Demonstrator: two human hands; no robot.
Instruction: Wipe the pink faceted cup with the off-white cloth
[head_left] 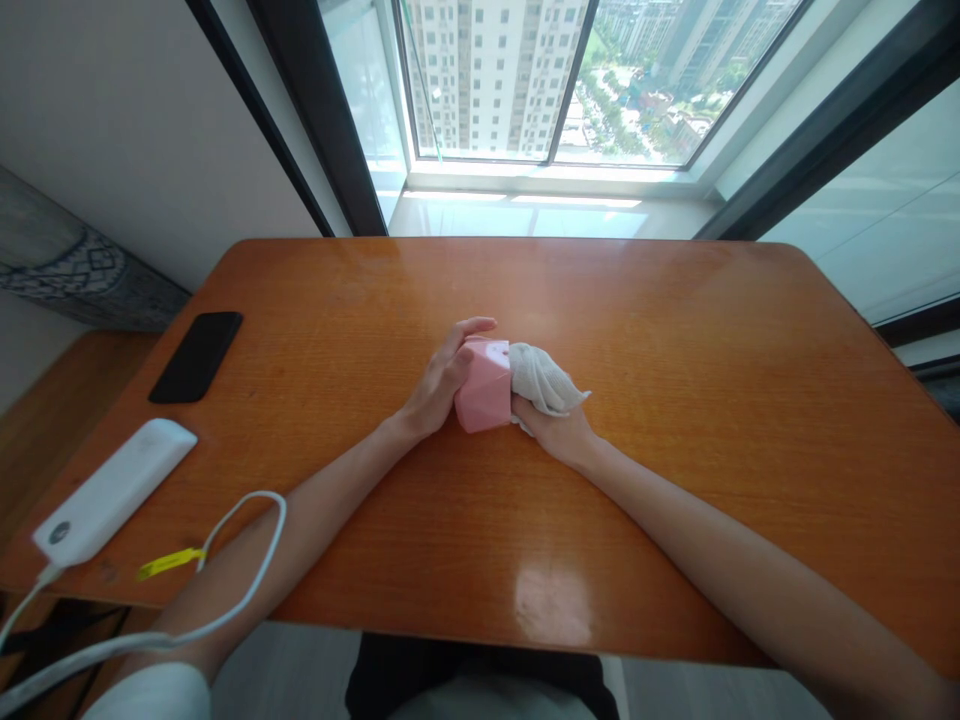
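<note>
A small pink faceted container, like a pot or cup, is tipped on its side just above or on the table, its mouth facing right. My left hand grips it from the left, fingers over the top and far side. A white cloth is bunched around the fingers of my right hand, which presses it against the right end of the pink container. Whether the cloth reaches inside the mouth is hidden, and so are most of my right fingers.
Both hands are over a brown wooden table. At the left lie a black phone and a white power bank. A white cable with a yellow tag loops over my left forearm. Beyond the table is a window.
</note>
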